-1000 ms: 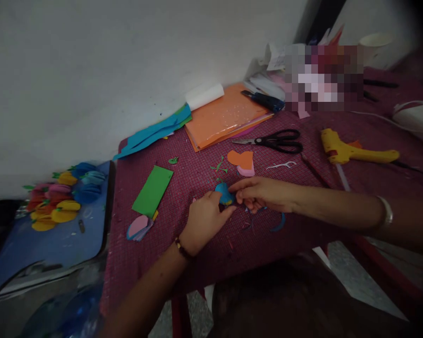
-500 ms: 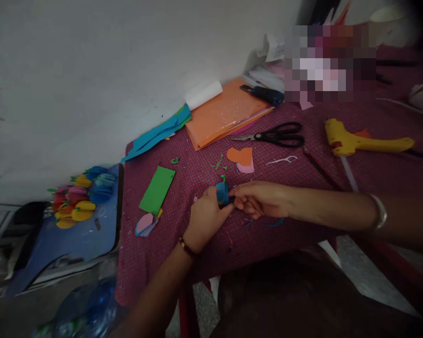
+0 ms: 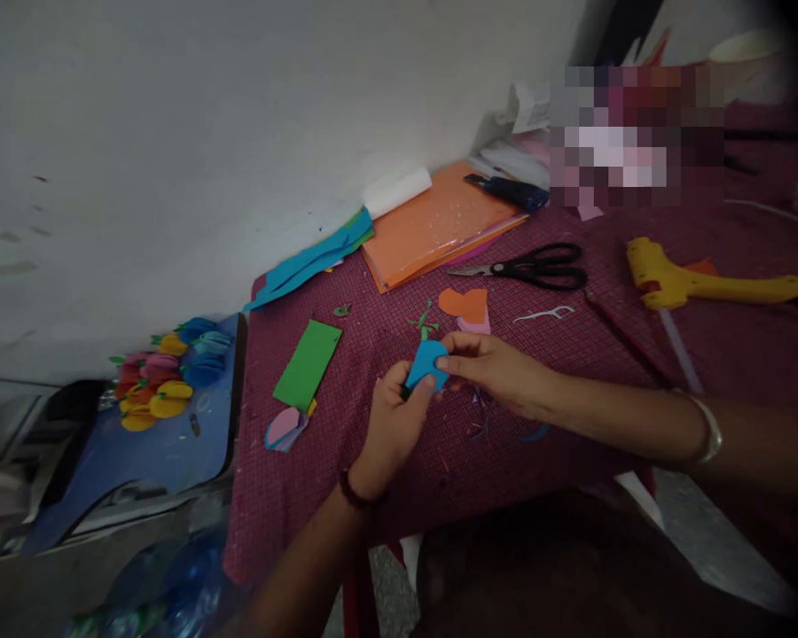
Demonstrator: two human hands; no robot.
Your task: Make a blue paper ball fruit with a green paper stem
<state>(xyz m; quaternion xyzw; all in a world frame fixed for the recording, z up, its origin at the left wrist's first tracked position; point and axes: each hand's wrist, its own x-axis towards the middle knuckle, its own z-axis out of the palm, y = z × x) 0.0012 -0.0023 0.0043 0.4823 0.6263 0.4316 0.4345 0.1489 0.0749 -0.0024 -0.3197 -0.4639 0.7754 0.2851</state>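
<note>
A small blue paper shape (image 3: 426, 363) with a green stem on top is held above the maroon checked tablecloth (image 3: 346, 478). My left hand (image 3: 391, 425) grips it from below, thumb and fingers closed on its lower edge. My right hand (image 3: 496, 369) pinches its right side with the fingertips. Both hands meet at the piece, a little above the table. Thin paper trimmings lie on the cloth under my right hand.
A green paper strip (image 3: 308, 364), pink cutouts (image 3: 284, 427), orange and pink hearts (image 3: 466, 307), black scissors (image 3: 532, 266), a yellow glue gun (image 3: 698, 283), orange sheets (image 3: 439, 221) and blue paper (image 3: 312, 259) lie on the table. Finished paper fruits (image 3: 166, 372) sit on a blue board at left.
Both hands have lifted the blue piece slightly off the table and turned it, so its flat face now shows. The view has shifted a little to the left.
</note>
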